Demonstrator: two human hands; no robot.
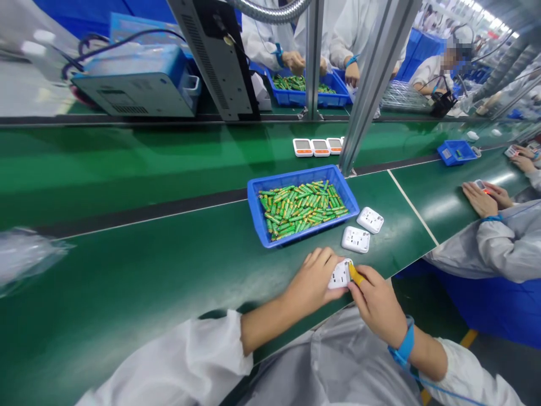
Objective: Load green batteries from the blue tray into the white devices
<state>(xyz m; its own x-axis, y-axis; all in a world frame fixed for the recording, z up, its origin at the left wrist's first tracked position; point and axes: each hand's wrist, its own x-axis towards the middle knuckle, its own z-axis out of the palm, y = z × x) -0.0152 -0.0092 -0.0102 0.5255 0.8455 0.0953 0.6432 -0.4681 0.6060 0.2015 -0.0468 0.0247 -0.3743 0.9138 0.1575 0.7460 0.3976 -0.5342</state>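
My left hand (310,280) grips a small white device (340,274) lying back-up at the near edge of the green bench. My right hand (377,303) pinches a green-and-gold battery (355,274) against the device's open back; a blue wrist strap (403,344) circles that wrist. Just beyond my hands lie two more white devices (355,239) (370,219), also back-up. Behind them stands a blue tray (256,204) full of several green-and-gold batteries (302,207).
Three white devices with orange fronts (320,147) sit on the far belt by a metal post (372,79). A co-worker's hands (484,197) work at my right. People opposite reach into another blue tray (310,90). A blue machine (139,84) stands far left.
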